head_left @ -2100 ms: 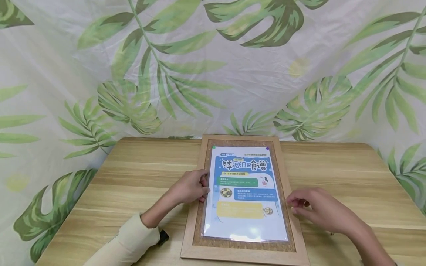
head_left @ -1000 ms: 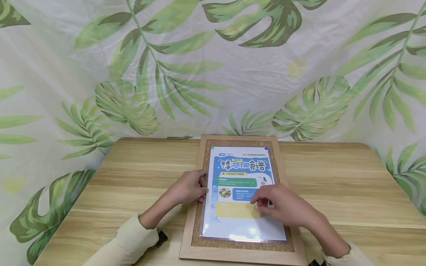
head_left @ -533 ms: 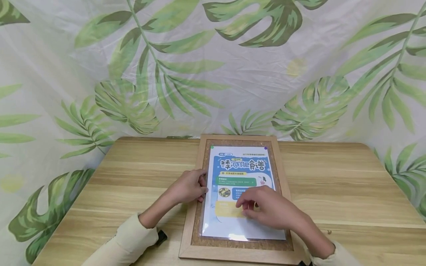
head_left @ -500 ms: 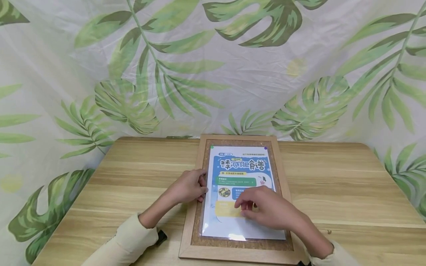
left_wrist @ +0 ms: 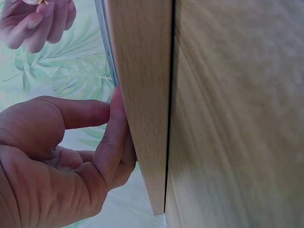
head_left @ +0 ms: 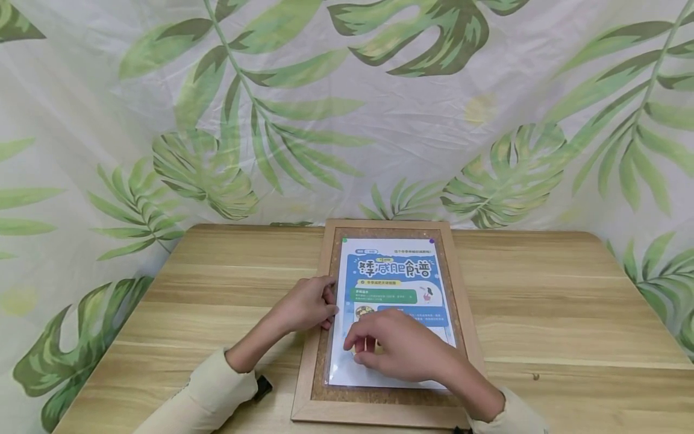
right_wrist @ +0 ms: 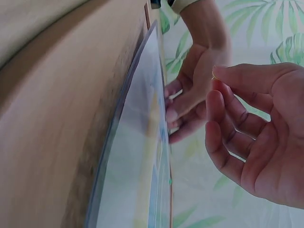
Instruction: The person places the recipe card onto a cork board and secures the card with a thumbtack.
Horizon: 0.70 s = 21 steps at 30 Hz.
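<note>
A framed corkboard (head_left: 303, 386) lies on the wooden table, bearing a shiny printed sheet (head_left: 379, 265). A green pin (head_left: 344, 240) and a purple pin (head_left: 432, 241) sit in the sheet's top corners. My left hand (head_left: 309, 304) rests with its fingertips at the left edge of the sheet and frame; the left wrist view shows its thumb and a finger (left_wrist: 107, 147) right at the wooden rim. Above the lower part of the sheet, my right hand (head_left: 401, 346) pinches a small pushpin between thumb and forefinger; only its thin golden point (right_wrist: 213, 78) shows in the right wrist view.
The wooden table (head_left: 542, 301) extends on both sides of the board. A leaf-printed curtain (head_left: 303, 108) hangs behind it. A small dark mark (head_left: 535, 377) is on the tabletop at the right. Black straps (head_left: 262, 389) show by the cream sleeves.
My right hand has moved left from beside the frame's right edge to over the sheet's lower left part. My left hand has stayed at the left edge.
</note>
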Each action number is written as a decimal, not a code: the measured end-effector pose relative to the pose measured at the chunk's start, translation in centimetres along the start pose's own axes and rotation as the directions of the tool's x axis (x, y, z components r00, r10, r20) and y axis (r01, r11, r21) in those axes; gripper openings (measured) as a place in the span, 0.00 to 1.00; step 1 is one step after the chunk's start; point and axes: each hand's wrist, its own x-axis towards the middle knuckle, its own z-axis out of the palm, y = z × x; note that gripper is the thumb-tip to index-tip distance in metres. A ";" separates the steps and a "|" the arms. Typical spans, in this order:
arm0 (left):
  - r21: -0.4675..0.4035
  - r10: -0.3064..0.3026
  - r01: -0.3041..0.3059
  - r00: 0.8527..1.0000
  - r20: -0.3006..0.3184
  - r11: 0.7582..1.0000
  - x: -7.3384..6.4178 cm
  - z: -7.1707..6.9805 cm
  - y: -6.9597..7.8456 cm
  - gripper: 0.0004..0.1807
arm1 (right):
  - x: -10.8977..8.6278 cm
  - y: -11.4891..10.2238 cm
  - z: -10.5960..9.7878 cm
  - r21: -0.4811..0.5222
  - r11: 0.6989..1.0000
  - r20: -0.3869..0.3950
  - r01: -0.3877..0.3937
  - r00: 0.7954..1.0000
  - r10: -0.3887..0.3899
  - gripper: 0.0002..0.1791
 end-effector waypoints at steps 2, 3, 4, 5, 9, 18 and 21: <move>0.002 0.002 -0.002 1.000 0.001 1.000 0.0 0.0 0.0 0.31 | 0.3 -0.4 0.2 -0.015 1.000 0.001 0.017 1.000 -0.017 0.06; 0.002 0.001 -0.001 1.000 0.001 1.000 0.0 -0.1 0.0 0.31 | 0.5 -0.5 0.4 -0.021 1.000 0.002 0.022 1.000 -0.022 0.06; 0.002 0.000 0.000 1.000 0.002 1.000 0.0 -0.1 0.0 0.31 | 0.6 -0.7 0.5 -0.028 0.999 0.001 0.032 0.999 -0.032 0.06; 0.003 -0.001 0.001 1.000 0.001 1.000 0.0 -0.1 0.0 0.30 | 0.8 -0.8 0.6 -0.030 0.999 0.001 0.043 0.999 -0.043 0.06; 0.008 -0.002 0.002 1.000 0.000 1.000 0.0 -0.2 0.0 0.29 | 1.5 -1.3 1.0 -0.020 0.997 0.004 0.071 0.997 -0.071 0.06; 0.015 0.009 -0.009 1.000 0.005 1.000 0.1 -0.3 0.0 0.20 | 2.5 -1.9 1.4 -0.007 0.999 0.051 0.045 0.998 -0.045 0.05; 0.012 0.012 -0.012 1.000 0.007 1.000 0.2 -0.3 -0.1 0.20 | 2.4 -1.8 1.7 -0.018 0.999 0.049 0.050 0.998 -0.049 0.05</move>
